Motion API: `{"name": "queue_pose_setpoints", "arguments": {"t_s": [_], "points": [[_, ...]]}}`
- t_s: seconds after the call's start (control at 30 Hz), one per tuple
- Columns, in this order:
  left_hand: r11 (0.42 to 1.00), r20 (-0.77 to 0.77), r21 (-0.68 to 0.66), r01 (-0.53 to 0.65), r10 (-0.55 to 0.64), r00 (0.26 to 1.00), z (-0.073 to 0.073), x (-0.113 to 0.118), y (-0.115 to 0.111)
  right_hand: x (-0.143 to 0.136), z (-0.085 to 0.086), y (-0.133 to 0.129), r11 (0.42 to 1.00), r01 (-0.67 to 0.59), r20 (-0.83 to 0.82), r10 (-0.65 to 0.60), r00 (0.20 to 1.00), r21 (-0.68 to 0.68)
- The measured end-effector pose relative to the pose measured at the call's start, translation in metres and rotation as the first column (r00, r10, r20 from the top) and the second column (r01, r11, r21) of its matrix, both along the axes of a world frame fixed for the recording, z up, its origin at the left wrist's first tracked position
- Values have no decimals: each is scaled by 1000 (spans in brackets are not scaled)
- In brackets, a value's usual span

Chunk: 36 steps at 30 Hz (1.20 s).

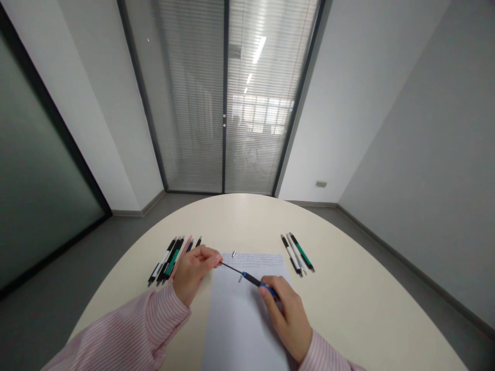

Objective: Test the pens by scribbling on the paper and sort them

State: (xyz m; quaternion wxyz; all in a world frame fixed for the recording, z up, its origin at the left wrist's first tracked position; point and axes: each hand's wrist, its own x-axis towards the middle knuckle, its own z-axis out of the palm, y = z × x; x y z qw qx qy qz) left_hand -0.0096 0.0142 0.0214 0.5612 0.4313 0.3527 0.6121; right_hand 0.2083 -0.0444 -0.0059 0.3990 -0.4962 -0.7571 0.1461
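Note:
My right hand (284, 314) is closed around a blue and black pen barrel (251, 279), held at a slant above the paper. A thin dark refill (232, 267) sticks out of the barrel's far end. Its other end is pinched between the thumb and fingers of my left hand (198, 269). A small piece, perhaps the pen's clip, shows beside the barrel. Under both hands lies a sheet of paper (232, 330) with lines of writing along its top. On the top edge of that sheet rests a small silvery pen part (234, 254).
Several pens (169, 263), black, white, green and pink, lie in a row at the left, partly behind my left hand. Three more pens (303, 252) lie at the right. The round cream table (247, 216) has a curved far edge, with glass panels and blinds beyond.

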Motion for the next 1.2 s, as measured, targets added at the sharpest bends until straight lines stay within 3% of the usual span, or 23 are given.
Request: {"name": "queue_pose_setpoints", "arguments": {"t_s": [0.13, 0.4, 0.53, 0.7, 0.77, 0.87, 0.93, 1.07, 1.2], "points": [[990, -180, 88, 114, -97, 979, -3, 5, -7, -3, 4, -3, 998, -42, 116, 36, 993, 50], [923, -289, 151, 355, -302, 908, -10, 9, -14, -5, 6, -3, 996, -72, 137, 65, 988, 49], [928, -339, 224, 296, -211, 917, -10, 8, -16, -6, 6, -4, 997, -59, 118, 53, 992, 47], [917, -499, 255, 307, -147, 854, -10, 7, -17, -5, 5, -4, 999, -34, 35, 32, 999, 40], [894, -611, 320, 314, -58, 789, -15, 7, -16, -5, 5, -3, 1000, 9, -60, -7, 998, 24], [819, -771, 447, 360, 148, 620, -27, 7, -14, -4, 4, -1, 998, 70, -175, -70, 982, -4], [784, -822, 466, 410, 213, 528, -34, 6, -11, -4, 4, 0, 996, 90, -204, -91, 975, -14], [753, -871, 422, 506, 182, 456, -37, 4, -6, -5, 4, 1, 996, 87, -191, -89, 978, -22], [781, -863, 395, 484, 133, 488, -32, 3, -4, -5, 4, 2, 996, 76, -145, -80, 986, -37]]}}
